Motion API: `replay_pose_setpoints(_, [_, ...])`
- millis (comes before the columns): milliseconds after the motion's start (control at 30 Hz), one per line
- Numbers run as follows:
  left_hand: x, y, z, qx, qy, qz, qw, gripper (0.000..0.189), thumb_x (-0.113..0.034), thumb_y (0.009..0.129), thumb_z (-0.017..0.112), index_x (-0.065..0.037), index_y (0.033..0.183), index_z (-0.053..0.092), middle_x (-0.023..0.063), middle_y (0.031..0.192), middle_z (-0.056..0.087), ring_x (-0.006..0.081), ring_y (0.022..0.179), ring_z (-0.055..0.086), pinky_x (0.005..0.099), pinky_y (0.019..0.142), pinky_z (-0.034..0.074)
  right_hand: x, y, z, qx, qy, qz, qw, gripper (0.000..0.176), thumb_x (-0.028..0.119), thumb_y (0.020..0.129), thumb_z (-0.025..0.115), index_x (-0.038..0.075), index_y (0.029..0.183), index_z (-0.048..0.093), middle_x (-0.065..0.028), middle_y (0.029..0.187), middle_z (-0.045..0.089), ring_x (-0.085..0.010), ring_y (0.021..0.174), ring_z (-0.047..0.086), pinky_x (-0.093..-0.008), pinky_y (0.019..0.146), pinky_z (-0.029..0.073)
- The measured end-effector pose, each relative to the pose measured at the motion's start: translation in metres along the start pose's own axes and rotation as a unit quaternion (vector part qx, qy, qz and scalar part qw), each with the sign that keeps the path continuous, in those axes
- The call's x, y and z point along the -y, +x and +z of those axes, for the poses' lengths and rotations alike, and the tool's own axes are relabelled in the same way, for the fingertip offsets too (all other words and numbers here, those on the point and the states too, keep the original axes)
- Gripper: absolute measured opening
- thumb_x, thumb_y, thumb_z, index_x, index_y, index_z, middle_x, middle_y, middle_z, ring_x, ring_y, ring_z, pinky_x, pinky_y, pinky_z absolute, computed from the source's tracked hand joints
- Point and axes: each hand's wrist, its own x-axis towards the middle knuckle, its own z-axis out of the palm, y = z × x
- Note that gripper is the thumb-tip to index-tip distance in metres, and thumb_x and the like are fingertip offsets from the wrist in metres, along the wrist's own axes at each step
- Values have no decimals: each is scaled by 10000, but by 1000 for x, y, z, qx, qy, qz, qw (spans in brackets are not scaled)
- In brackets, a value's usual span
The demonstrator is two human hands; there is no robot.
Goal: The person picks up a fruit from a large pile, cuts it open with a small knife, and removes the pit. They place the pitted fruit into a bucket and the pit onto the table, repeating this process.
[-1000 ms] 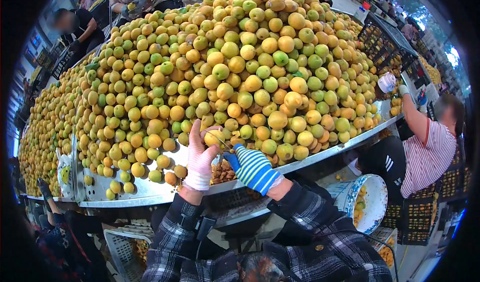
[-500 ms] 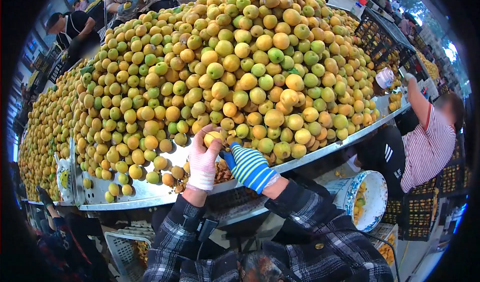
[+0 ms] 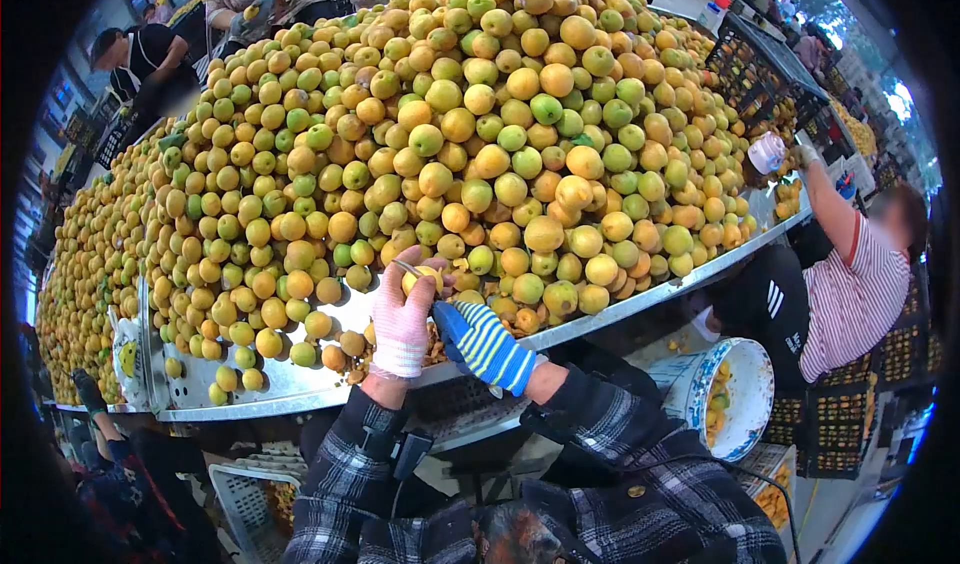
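My left hand [image 3: 402, 322], in a pink and white glove with bare fingertips, grips a yellow fruit [image 3: 424, 280] over the table edge. A thin curved strip crosses beside that fruit near the fingertips. My right hand [image 3: 490, 344], in a blue and yellow striped glove, is curled just to the right and lower, a little apart from the fruit. What its fingers hold is hidden; a small shiny end [image 3: 495, 392] shows below the palm. Brown scraps [image 3: 437, 348] lie on the metal between the hands. A large heap of yellow-green round fruit [image 3: 480, 154] rises right beyond them.
The metal table [image 3: 300, 401] has a raised rim along my side. A white bucket [image 3: 745, 399] with fruit stands at right, and a white crate [image 3: 240, 509] sits low at left. A person in a striped shirt [image 3: 860, 304] sits at right; others work across the heap.
My right hand has drawn back slightly left and down from the fruit. My left hand still holds the fruit, now turned a little. The person at right has lowered an arm slightly.
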Motion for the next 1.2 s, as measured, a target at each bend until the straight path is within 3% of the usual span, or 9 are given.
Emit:
replay_pose_setpoints(167, [-2,0,3,31,-57,-32,997,458,-75,897,484,36,1315,333,192,1182,567,274,947,643,364,859,523,-1,1,1,9,53,28,998,294,36,780,574,50,1073,557,-153,788,578,-354,722,567,-451,610,439])
replay_pose_setpoints(267, [9,10,-9,-17,-134,-7,991,486,-197,872,544,12,1278,377,197,1151,553,376,936,632,461,769,554,14,11,-22,60,46,259,963,316,339,947,523,36,931,610,-224,789,631,-413,742,605,-493,638,458])
replay_pose_setpoints(433, [-6,23,-27,-85,-240,-8,967,451,-148,822,506,36,1214,379,242,1088,567,397,945,632,441,764,568,6,10,-44,-25,62,248,966,430,454,835,662,35,923,622,-179,688,632,-385,662,633,-456,581,492])
replay_pose_setpoints(567, [1,-5,-2,38,-140,-83,986,423,-137,871,495,49,1244,422,181,1148,575,290,999,619,377,881,531,4,22,-58,-8,84,171,982,641,544,773,701,132,1241,553,-156,871,692,-350,792,674,-409,665,537])
replay_pose_setpoints(667, [-9,-16,8,92,-104,-149,979,406,-133,878,504,41,1242,457,159,1118,596,247,985,615,357,895,514,11,36,-80,172,31,173,969,620,519,779,704,175,1272,548,-155,1005,688,-340,905,669,-384,754,542])
replay_pose_setpoints(833, [-4,-16,-1,104,-184,-230,950,379,-164,875,482,17,1204,530,136,1027,639,235,901,641,334,809,526,9,33,-71,112,98,133,980,486,410,810,716,103,1172,614,-153,924,699,-312,835,687,-358,720,546])
replay_pose_setpoints(900, [19,-14,-18,66,-139,-379,912,347,-256,894,490,-26,1138,577,116,940,656,236,774,645,314,696,529,-7,25,-57,108,46,163,980,424,423,841,659,127,1143,625,-146,893,700,-317,802,683,-388,689,547])
replay_pose_setpoints(1100, [15,-25,-10,21,-39,-271,962,372,-319,909,471,-39,1126,585,35,837,636,159,690,587,262,650,482,0,28,-46,66,38,126,989,361,374,840,637,86,1058,630,-175,780,667,-362,709,654,-426,624,528])
replay_pose_setpoints(1200, [-6,-34,6,58,88,-104,989,504,-161,860,514,33,1317,427,111,1143,565,172,1050,537,277,926,433,-17,27,-34,-41,93,163,981,306,320,859,641,42,986,630,-168,724,654,-328,660,659,-389,583,515])
